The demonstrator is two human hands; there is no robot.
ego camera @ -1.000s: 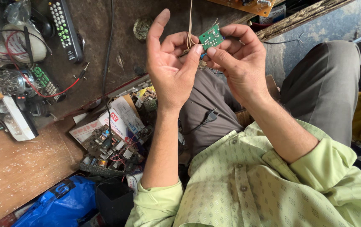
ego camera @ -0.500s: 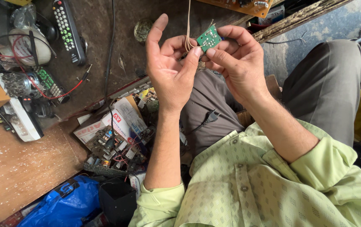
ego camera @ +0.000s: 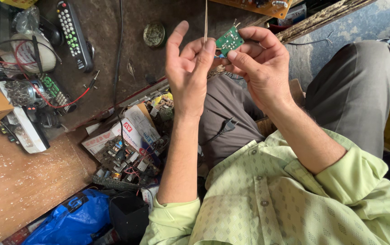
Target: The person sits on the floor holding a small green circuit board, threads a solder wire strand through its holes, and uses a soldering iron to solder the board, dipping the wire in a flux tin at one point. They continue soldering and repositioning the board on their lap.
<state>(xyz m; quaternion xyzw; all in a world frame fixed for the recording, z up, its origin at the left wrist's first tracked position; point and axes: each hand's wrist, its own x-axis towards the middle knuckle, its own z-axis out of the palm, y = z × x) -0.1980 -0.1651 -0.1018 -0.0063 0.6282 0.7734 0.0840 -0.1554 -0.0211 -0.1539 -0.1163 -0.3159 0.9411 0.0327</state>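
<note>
Both hands raised at about 12 o'clock in the view, over the lap.

Right hand (ego camera: 263,68): thumb and fingers pinched on a small green circuit board (ego camera: 229,40), gripping its lower and right edges. The board is tilted, with short metal leads sticking up at its top corner.

Left hand (ego camera: 188,72): forefinger sticking straight up and free; thumb pressed against the other fingertips, closed on a thin pale wire (ego camera: 205,20) that runs straight up out of view. The thumb tip sits just beside the board's left edge (touching it or not, cannot tell).

The board is between the two hands, at the very top of the view, held off the floor.

Around them: a black remote control (ego camera: 74,34) at 10 o'clock on the dark floor; a small round tin lid (ego camera: 154,34) at 11 o'clock; a red wire (ego camera: 63,102) looping at 9 o'clock by a jumble of parts. A heap of old circuit boards (ego camera: 127,159) at 8 o'clock, beside the left forearm. A blue plastic bag (ego camera: 72,220) at 7 o'clock. A black plug (ego camera: 226,127) lies on the grey trousers, under the hands.
</note>
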